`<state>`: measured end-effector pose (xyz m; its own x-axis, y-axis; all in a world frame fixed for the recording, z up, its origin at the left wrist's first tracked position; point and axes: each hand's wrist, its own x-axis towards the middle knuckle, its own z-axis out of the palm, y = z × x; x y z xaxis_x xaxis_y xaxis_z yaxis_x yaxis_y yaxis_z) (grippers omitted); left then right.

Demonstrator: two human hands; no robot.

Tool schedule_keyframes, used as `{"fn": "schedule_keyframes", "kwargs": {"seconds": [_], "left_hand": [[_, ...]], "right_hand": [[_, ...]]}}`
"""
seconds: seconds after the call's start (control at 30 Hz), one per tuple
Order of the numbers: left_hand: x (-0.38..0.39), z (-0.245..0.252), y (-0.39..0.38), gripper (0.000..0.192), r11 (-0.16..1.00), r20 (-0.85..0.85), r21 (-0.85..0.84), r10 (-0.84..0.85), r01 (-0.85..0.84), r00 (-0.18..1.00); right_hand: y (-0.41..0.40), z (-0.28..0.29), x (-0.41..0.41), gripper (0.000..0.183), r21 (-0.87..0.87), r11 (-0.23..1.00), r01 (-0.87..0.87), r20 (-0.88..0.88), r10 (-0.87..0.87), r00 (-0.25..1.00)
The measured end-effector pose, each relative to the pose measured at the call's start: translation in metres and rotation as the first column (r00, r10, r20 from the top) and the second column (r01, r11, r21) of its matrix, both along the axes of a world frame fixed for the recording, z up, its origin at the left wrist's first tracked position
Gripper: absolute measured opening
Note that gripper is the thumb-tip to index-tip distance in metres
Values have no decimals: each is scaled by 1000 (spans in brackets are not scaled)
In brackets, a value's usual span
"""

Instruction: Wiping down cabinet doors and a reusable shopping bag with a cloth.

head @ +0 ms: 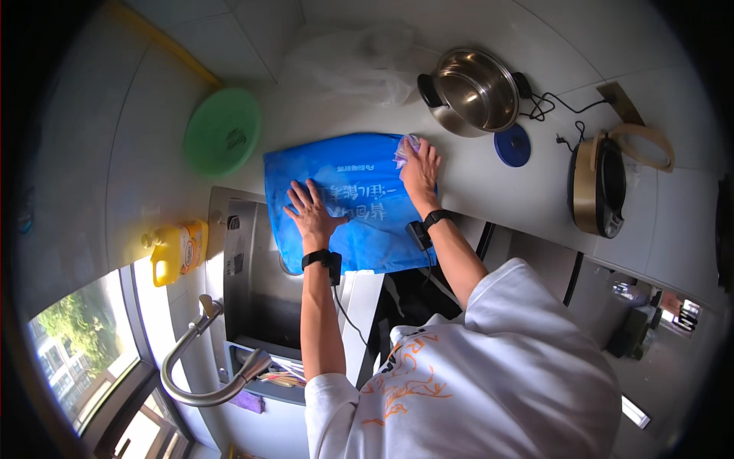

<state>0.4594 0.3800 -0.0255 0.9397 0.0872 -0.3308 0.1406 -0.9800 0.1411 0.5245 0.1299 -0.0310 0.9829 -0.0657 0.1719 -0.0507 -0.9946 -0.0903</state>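
A blue bag with printed writing (367,241) lies flat on the kitchen counter, its lower left part reaching over the edge of the sink. My left hand (313,217) rests palm down on the left half of the bag, fingers spread, holding nothing. At the bag's upper right corner, my right hand (421,172) grips a crumpled white and purple cloth (406,150) against the blue surface. The palm side of each hand is hidden. Both wrists wear black straps with small devices and cables.
A steel pot (473,94), a blue lid (512,145) and a rice cooker (596,183) with its lid raised stand to the right. Clear plastic (367,69) lies behind. Leftward are a green basin (223,132), a yellow jug (179,252), the steel sink (269,310) and a curved faucet (200,400).
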Motion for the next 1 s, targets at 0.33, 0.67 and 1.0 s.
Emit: {"fn": "schedule_keyframes", "kwargs": {"seconds": [0.33, 0.67, 1.0], "left_hand": [[-3, -14, 7, 150, 999, 40, 31, -20, 19, 999], [11, -26, 7, 153, 996, -75, 62, -66, 71, 995], [50, 44, -56, 67, 932, 259, -79, -323, 353, 910]], "right_hand": [[-42, 32, -4, 35, 96, 992, 84, -310, -51, 949], [-9, 13, 9, 29, 204, 973, -110, -3, 113, 994], [0, 12, -43, 39, 195, 953, -232, 47, 227, 973]]}}
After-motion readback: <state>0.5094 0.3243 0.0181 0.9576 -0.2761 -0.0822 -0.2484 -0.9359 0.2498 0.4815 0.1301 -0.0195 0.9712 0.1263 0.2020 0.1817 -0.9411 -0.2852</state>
